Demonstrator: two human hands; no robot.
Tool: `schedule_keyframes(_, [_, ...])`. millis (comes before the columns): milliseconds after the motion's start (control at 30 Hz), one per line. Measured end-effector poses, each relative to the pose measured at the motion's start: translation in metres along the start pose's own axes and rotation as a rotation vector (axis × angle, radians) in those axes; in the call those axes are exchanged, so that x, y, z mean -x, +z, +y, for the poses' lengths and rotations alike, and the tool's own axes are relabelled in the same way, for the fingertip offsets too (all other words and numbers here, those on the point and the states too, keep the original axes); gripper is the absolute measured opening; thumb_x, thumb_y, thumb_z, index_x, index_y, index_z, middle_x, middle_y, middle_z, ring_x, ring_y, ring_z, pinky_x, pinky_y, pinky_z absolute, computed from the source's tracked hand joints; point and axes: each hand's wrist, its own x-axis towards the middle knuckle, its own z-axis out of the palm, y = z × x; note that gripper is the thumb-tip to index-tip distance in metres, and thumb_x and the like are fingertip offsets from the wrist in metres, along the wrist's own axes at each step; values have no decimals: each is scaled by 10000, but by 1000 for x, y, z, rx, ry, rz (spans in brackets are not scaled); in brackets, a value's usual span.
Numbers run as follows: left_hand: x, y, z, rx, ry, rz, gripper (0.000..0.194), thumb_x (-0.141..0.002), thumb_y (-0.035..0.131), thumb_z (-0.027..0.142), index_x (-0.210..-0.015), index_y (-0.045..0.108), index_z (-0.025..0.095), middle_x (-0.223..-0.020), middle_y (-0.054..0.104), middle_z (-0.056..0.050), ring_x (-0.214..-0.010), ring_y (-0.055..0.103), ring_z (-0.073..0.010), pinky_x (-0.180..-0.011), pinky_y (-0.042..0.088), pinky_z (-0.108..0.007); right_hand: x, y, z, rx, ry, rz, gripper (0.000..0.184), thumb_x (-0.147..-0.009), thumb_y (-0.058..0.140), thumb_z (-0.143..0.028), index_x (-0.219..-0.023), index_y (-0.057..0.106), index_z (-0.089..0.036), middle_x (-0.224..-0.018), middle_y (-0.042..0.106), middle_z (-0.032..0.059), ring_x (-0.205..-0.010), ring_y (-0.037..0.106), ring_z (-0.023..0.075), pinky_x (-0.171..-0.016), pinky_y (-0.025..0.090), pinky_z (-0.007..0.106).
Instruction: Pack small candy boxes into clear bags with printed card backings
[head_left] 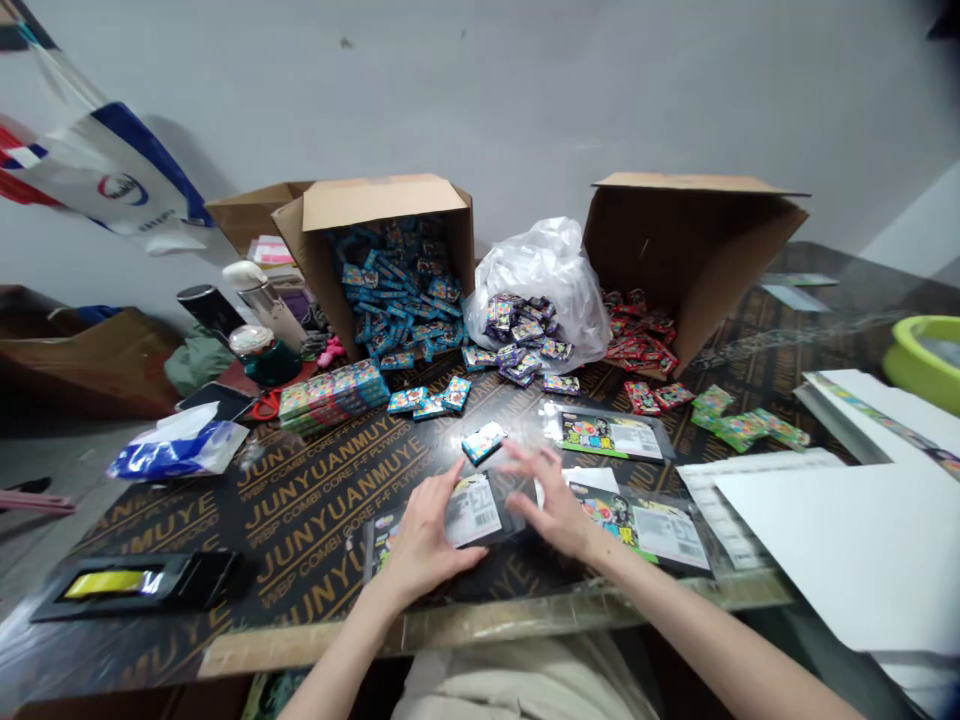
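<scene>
Head view: left hand, laid over a printed sleeve near the table's front edge, thumb and forefinger parted, not clenched, apparently to steady it flat. Right hand, blurred, fingers spread above the sleeve's right end; whether it grasps any clear film, cannot tell. One blue packet, lying loose just beyond both hands, presumably for easy reach. Left carton, blue stock, and right carton, red stock, mouths facing the person, likely for access; between them, clear bag, purple packets spilling forward.
</scene>
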Motion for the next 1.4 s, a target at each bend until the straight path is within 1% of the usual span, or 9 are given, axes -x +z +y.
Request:
schedule_keyframes(167, [-4,16,-15,-89,1,-89,948,-539,710,295,-1366,249,251,-1148,498,-81,-1064,445,-272,-942,333,-425,-77,-47,92,331,518,304,560,-708,573,-270,-1242,432,-185,-1194,505,160,-1121,403,350,-875,293,498])
schedule_keyframes(333, [-4,25,-25,-204,1,-198,901,-461,754,312,-1289,404,256,-1131,510,-79,-1065,447,-282,-978,288,-445,-104,-77,137,282,490,217,631,-615,617,-185,-1221,445,-210,-986,598,94,-968,497,296,-817,335,430])
schedule_keyframes(533, [-21,0,-11,-1,-105,-42,802,-554,722,471,-1266,436,238,-1271,444,-110,-1164,405,-282,-981,307,-430,-85,-59,81,111,275,68,288,-787,484,-350,-983,576,-161,-823,576,31,-724,511,155,-642,377,248])
schedule_keyframes(667, [-40,0,19,342,-182,84,588,-637,680,427,-1145,550,160,-1069,590,-95,-955,541,-221,-846,409,-337,-61,-38,27,-77,174,-254,402,-835,425,-457,-615,567,-151,-533,442,-29,-525,410,104,-483,292,220])
schedule_keyframes(800, [-42,15,32,795,-420,-53,302,-642,662,407,-650,651,106,-554,576,-3,-525,494,-106,-545,381,-224,-37,-26,-3,-195,137,-241,343,-846,440,-452,-956,586,-162,-730,565,8,-626,495,127,-567,385,241])
schedule_keyframes(967, [-30,22,29,1021,-568,60,326,-622,678,420,-658,654,98,-570,597,-9,-489,478,-89,-503,357,-208,-11,-18,-16,-12,-109,-15,864,-623,702,-439,-1345,277,-227,-1334,374,107,-1194,362,277,-971,299,417])
schedule_keyframes(1100, [-19,16,22,855,-439,-37,385,-710,591,466,-828,668,107,-754,660,-71,-669,581,-161,-640,436,-267,1,-11,-18,27,-160,-6,744,-622,648,-275,-1294,334,-223,-1228,477,85,-1145,416,261,-970,293,408])
schedule_keyframes(1233, [-1,2,0,185,-122,-89,768,-536,726,466,-1228,489,234,-1238,510,-115,-1138,441,-298,-983,276,-481,8,-11,-4,92,-102,81,688,-608,636,-253,-1244,381,-208,-1186,505,81,-1103,446,262,-938,314,399])
schedule_keyframes(1400, [14,0,-21,-204,-2,-173,966,-529,722,297,-1368,245,256,-1144,524,-80,-1074,470,-264,-1021,202,-503,17,-7,8,243,-96,-32,744,-633,694,-276,-1290,349,-218,-1228,505,95,-1109,444,273,-916,314,421])
